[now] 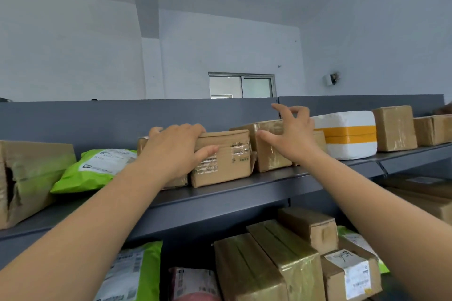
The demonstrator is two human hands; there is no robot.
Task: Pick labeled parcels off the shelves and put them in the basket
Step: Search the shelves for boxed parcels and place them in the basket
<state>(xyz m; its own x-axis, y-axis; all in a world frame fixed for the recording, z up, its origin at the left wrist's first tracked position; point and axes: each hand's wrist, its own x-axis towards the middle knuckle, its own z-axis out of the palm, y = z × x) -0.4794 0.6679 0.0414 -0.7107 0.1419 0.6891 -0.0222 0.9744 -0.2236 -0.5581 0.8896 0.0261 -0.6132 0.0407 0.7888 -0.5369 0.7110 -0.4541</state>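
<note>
A small taped cardboard box with a torn label stands on the top grey shelf. My left hand grips its upper left corner, fingers over the top and thumb on the front face. My right hand is spread open just right of that box, in front of a second brown box set further back; whether it touches is unclear. No basket is in view.
On the same shelf lie a green mailer bag, a torn large carton at the left, a white foam box with orange tape and more brown boxes at the right. The lower shelf holds several taped cartons and labelled bags.
</note>
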